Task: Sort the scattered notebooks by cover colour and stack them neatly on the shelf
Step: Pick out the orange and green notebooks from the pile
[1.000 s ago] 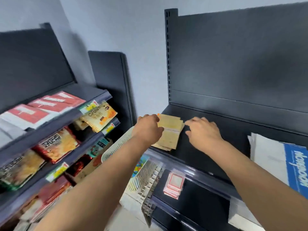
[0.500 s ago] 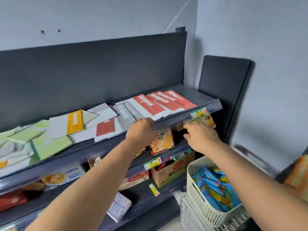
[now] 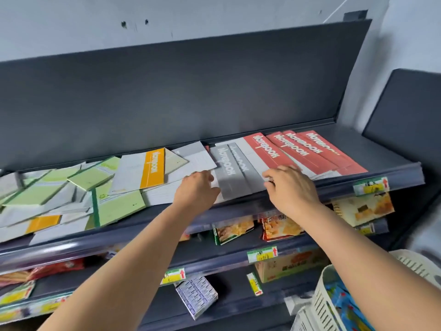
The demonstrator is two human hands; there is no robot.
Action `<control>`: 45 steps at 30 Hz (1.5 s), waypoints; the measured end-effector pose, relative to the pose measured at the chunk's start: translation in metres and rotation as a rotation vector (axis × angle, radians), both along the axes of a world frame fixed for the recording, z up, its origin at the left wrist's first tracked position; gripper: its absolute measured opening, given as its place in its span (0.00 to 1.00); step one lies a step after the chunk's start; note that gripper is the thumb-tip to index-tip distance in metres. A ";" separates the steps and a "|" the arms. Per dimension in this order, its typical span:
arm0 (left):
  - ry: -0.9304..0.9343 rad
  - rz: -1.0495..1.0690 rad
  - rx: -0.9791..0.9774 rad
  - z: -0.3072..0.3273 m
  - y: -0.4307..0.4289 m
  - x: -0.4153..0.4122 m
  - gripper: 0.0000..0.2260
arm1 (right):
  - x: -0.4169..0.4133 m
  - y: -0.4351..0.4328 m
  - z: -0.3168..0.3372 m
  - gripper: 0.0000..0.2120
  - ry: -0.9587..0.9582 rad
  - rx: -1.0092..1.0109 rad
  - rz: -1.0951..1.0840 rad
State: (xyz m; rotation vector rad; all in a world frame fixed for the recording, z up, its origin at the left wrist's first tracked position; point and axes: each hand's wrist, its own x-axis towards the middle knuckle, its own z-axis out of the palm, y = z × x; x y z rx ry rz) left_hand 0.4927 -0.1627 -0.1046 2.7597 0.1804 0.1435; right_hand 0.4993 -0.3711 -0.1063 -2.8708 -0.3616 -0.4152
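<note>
Right hand (image 3: 291, 187) pinches near corner of grey notebook (image 3: 235, 173); red notebooks (image 3: 307, 151) just right of it. Left hand (image 3: 196, 189) curled at opposite edge, hold unclear.

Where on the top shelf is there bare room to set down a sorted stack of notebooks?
Bare: the shelf's right end, between the red notebooks, back panel and front lip. Crowded: green notebooks at left, orange notebook and grey notebooks overlapping mid-shelf.
</note>
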 end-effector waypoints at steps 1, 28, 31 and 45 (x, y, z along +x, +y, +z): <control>0.007 0.010 0.003 0.000 -0.001 0.003 0.18 | 0.007 0.002 0.004 0.14 -0.004 0.010 0.032; 0.038 0.619 0.084 0.015 0.110 0.004 0.16 | 0.098 0.139 0.004 0.17 0.137 -0.021 0.645; 0.088 0.646 0.109 0.017 0.137 0.005 0.17 | 0.101 0.160 0.006 0.17 0.156 -0.030 0.635; 0.092 0.507 0.036 0.007 0.207 0.038 0.32 | 0.097 0.257 -0.009 0.21 0.234 -0.096 0.524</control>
